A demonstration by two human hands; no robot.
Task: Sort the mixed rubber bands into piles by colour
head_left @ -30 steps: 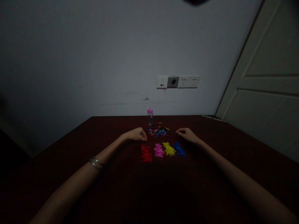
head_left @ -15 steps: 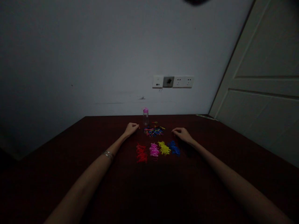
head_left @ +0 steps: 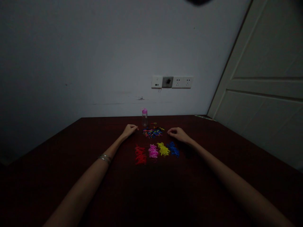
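Note:
Small elastic bands of mixed colours lie in a loose pile [head_left: 153,132] between my hands. My left hand [head_left: 130,129] rests on the table just left of that pile, fingers curled together. On the pile's right side, my right hand [head_left: 179,134] has its thumb and fingertips pinched close; whatever either hand holds, if anything, is too small to make out. Nearer to me are sorted heaps of bands in a row: red bands [head_left: 140,155], pink bands [head_left: 153,151], yellow bands [head_left: 163,149] and blue bands [head_left: 173,149].
A clear bottle with a pink cap [head_left: 144,118] stands upright behind the mixed pile. The dark red table [head_left: 151,192] meets a pale wall [head_left: 106,63] carrying a socket panel [head_left: 172,82]. A panelled door [head_left: 262,85] rises at the right. The light is dim.
The view has turned slightly, so everything sits a little further left. My right hand has come closer to the mixed pile. The left hand keeps its place beside it.

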